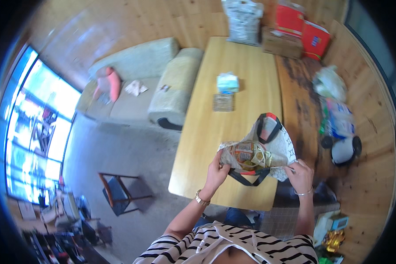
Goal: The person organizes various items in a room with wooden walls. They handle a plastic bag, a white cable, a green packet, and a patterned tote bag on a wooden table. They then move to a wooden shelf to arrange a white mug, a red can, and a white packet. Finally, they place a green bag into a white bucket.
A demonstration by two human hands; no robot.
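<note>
A white patterned tote bag (284,148) with black-and-red handles stands at the near right part of a wooden table (198,158), its mouth spread wide. My left hand (217,171) pinches the left side of the rim. At the right side of the rim, my right hand (299,175) grips the fabric. Inside the bag I see a clear round-rimmed container (247,155) or lid, with orange-and-white printed packets and a pale gold packet (265,158) about it; their exact kinds are unclear. One handle loop hangs over the near side, the other stands at the far side.
Farther up the table are a tissue pack (228,83) and a small glass ashtray-like square dish (223,102). A large plastic bag (243,23) stands at the far end. Plastic bags (330,84) lie on the dark wooden bench (298,95) at right. A chair (120,194) and sofa (135,99) are left.
</note>
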